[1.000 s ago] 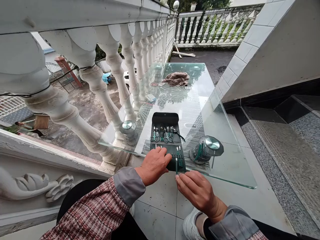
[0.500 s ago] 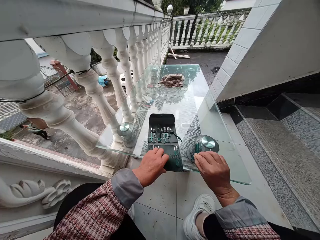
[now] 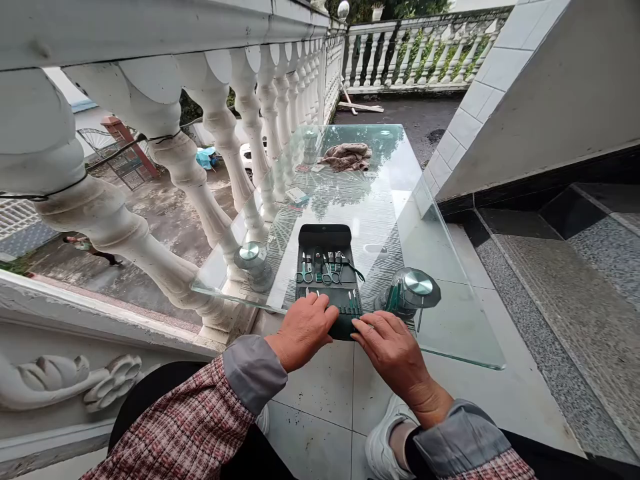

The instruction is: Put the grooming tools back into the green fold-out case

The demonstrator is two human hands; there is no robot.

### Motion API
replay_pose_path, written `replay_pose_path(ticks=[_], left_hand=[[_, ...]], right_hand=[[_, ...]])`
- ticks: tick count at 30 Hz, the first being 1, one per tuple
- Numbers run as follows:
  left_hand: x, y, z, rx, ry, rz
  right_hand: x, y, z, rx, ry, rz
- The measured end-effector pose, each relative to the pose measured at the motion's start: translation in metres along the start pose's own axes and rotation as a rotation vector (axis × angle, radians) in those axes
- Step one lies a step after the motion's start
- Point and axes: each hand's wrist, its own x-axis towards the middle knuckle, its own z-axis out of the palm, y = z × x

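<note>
A dark green manicure case lies unfolded at the near edge of the glass table. Scissors, nail clippers and other small tools sit in its upper loops; slim green-handled tools stand in the lower row. My left hand is closed over the case's lower left part, hiding some loops. My right hand pinches at the case's lower right edge; whether a tool is also between its fingertips is hidden. Several green tools and a thin metal tool lie on the glass to the right.
The glass table rests on round metal-capped legs. A crumpled brown cloth and a small card lie farther back. A white balustrade runs along the left, stone steps rise on the right.
My right hand has moved left from beside the loose tools to the case's lower right edge, and the thin metal tool now shows on the glass. My left hand stays put.
</note>
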Motion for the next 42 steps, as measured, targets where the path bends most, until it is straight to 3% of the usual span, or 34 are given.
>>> replay_pose_path(ticks=[7, 20, 27, 32, 36, 42], left_hand=[[0.000, 0.001, 0.000, -0.022, 0.001, -0.011], [-0.002, 0.000, 0.003, 0.010, 0.040, 0.010], [-0.001, 0.001, 0.000, 0.011, 0.015, 0.004], [-0.001, 0.001, 0.000, 0.000, 0.011, 0.000], [-0.001, 0.000, 0.000, -0.001, 0.021, 0.003], [-0.002, 0.000, -0.001, 0.005, 0.031, 0.010]], right_hand=[[-0.001, 0.000, 0.001, -0.069, 0.036, -0.108], [-0.006, -0.010, -0.005, -0.034, 0.113, -0.179], [-0.013, -0.022, -0.031, 0.077, 0.151, -0.239], [-0.002, 0.007, -0.050, -0.059, 0.237, -0.128], [-0.001, 0.031, -0.043, -0.304, 0.126, 0.062], [-0.001, 0.014, -0.018, -0.102, -0.021, 0.042]])
